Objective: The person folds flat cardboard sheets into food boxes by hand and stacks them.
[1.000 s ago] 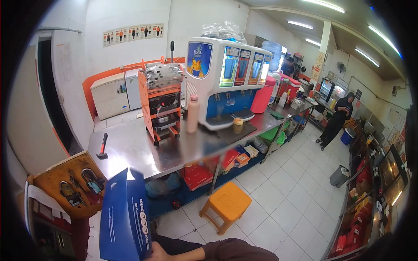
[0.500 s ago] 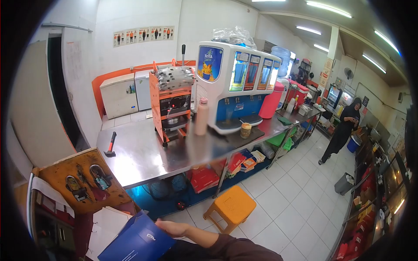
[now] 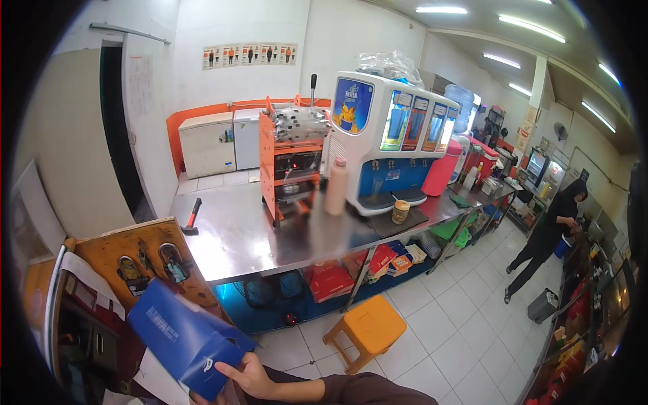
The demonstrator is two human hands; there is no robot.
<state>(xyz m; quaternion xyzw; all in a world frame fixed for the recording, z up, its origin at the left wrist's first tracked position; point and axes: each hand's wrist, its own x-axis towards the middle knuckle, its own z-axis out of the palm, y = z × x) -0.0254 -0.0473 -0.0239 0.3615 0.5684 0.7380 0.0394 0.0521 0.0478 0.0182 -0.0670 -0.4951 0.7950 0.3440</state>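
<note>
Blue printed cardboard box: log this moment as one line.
right hand: gripping box | box: tilted | orange plastic stool: on tiled floor

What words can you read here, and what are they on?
"NESTEA", on the blue sign of the white drink dispenser.
Blue box: its white print is too blurred to read.
Wall posters and the dispenser's lit panels: writing too small.
Other writing: also too small.

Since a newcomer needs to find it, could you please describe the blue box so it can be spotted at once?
Start from the long steel table; at its near left end stands a wooden panel with padlocks. In front of that panel, the right hand grips the blue box. Its blue sides with white print set it apart from the brown panel and white paper below.
</note>
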